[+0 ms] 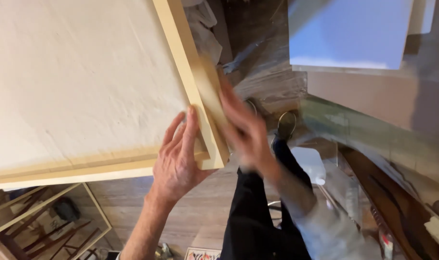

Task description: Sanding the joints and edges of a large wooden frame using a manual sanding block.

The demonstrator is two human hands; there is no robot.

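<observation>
A large pale panel (79,82) with a light wooden frame (181,53) fills the upper left of the head view. My left hand (178,156) lies flat on the panel's near corner, fingers spread and pointing up along the frame's inner edge. My right hand (246,130) is blurred with motion and presses against the outer side of the frame, with a small flat wooden block (213,96) under its fingers. My dark trouser legs (258,216) and shoes show below.
A white board (349,31) lies at the upper right. Crumpled clear plastic sheeting (267,82) covers the floor past the frame. A glazed wooden frame (46,221) lies at lower left. Dark wooden pieces (397,202) run along the right.
</observation>
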